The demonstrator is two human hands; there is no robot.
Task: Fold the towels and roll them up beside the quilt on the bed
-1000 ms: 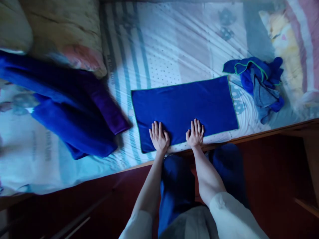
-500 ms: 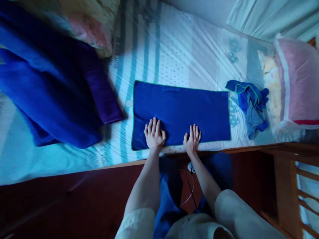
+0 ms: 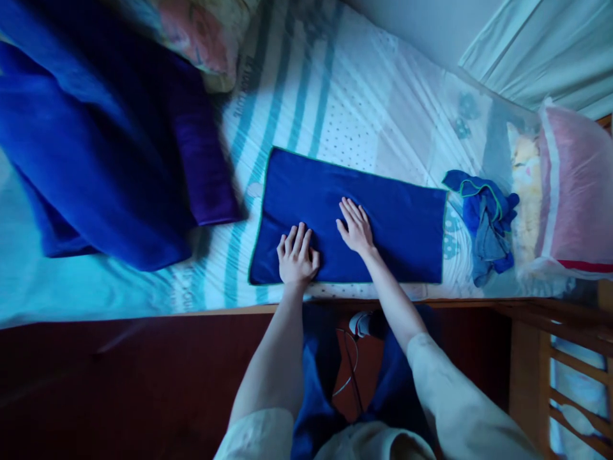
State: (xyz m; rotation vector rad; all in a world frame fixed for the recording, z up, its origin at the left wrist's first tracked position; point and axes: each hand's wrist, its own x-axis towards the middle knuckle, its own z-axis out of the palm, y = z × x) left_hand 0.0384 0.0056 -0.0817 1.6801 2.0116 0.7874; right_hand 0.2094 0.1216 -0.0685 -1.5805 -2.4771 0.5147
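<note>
A blue cloth (image 3: pixel 402 223) with green edging lies spread out on the bed, its long side along the bed's front edge. My left hand (image 3: pixel 297 255) rests flat on its lower left part, fingers spread. Further in, near the cloth's middle, my right hand (image 3: pixel 355 225) lies flat with its fingers stretched out towards the upper left. Neither hand grips anything. To the right of the cloth sits a crumpled heap of blue cloths (image 3: pixel 488 220), one with the same green edging.
A large blue blanket (image 3: pixel 105 153) with a purple part is heaped at the left, by a patterned pillow (image 3: pixel 201 35). At the right are a pink pillow (image 3: pixel 577 185) and a cat-shaped cushion (image 3: pixel 525 185). The wooden bed rail (image 3: pixel 531 313) runs along the front.
My right hand has moved away from me, from the cloth's near edge to its middle. The left hand stays on the same part of the cloth. The view has turned slightly.
</note>
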